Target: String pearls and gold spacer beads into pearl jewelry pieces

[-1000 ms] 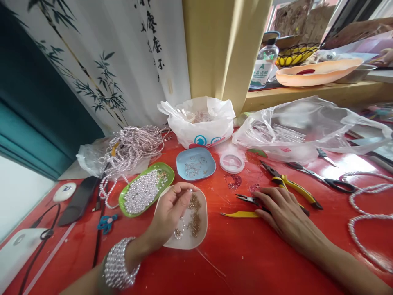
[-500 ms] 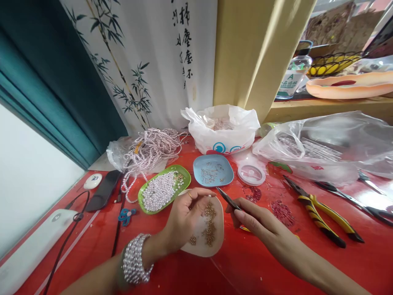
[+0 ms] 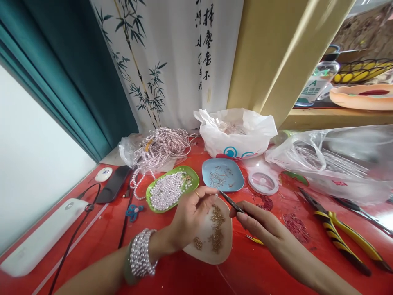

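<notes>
My left hand [image 3: 192, 217], with beaded strands around its wrist, is closed in a pinch above a cream tray [image 3: 208, 257]. What its fingertips hold is too small to make out. Small gold beads [image 3: 217, 229] lie in that tray. Dark, slim-tipped needle-nose pliers [image 3: 229, 200] are in my right hand [image 3: 254, 221], their tip close to the left fingertips. A green tray [image 3: 194, 177] of pearl beads [image 3: 167, 191] stands behind the left hand. Just beyond the fingertips, a blue tray [image 3: 238, 180] contains small metal pins.
Pearl strands [image 3: 166, 147] are heaped at the back left, beside a white plastic bag [image 3: 239, 139]. A round clear lid [image 3: 263, 183] and red beads [image 3: 296, 227] lie to the right. Yellow-black pliers [image 3: 337, 233] rest farther right; a phone [image 3: 113, 184] lies left.
The whole view has shifted, so the table's things appear farther right. Both hands keep nearly the same pose over the cream tray, with the pliers' tip still by the left fingertips.
</notes>
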Tool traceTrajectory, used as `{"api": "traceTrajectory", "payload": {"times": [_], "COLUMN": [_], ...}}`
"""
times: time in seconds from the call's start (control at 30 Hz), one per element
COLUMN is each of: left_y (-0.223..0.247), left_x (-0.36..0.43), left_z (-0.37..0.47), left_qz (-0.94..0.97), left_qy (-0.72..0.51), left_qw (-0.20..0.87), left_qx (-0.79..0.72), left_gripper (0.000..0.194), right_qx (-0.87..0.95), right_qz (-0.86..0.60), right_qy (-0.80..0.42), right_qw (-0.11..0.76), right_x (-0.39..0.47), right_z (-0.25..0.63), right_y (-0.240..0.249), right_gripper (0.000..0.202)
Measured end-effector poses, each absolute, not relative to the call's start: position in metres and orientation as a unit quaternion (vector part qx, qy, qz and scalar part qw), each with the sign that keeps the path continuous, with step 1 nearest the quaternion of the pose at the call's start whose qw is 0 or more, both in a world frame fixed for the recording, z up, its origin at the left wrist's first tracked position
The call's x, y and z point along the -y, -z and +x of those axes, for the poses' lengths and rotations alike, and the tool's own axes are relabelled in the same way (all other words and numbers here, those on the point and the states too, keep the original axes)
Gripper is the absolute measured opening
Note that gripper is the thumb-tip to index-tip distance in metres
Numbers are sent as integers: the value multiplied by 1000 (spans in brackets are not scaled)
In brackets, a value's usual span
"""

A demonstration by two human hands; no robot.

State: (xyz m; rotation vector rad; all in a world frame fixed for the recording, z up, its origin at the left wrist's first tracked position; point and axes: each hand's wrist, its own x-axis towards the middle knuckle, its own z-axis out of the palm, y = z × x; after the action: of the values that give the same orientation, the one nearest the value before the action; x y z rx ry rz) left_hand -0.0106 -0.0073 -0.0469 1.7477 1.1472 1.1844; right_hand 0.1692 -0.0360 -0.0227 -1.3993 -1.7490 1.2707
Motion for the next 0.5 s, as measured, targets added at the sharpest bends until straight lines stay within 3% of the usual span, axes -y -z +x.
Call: {"api": "traceTrajectory", "payload": {"times": [0.37,0.5], "left_y": [43,41], "left_x": [6,8], "left_z": [-12,-10], "left_qz": [686,692], "left_qy": [-463,-470], "left_qw": [321,305], "left_qx": [-459,-456], "left_gripper": [19,19], "right_qx": [768,805], "right_qz": [-523,-553], "right_qy": [-299,-85], "right_qw": [219,199], "right_x": [29,31], "right_z": [164,164], "right_y": [29,40], "right_gripper": [30,28]}}
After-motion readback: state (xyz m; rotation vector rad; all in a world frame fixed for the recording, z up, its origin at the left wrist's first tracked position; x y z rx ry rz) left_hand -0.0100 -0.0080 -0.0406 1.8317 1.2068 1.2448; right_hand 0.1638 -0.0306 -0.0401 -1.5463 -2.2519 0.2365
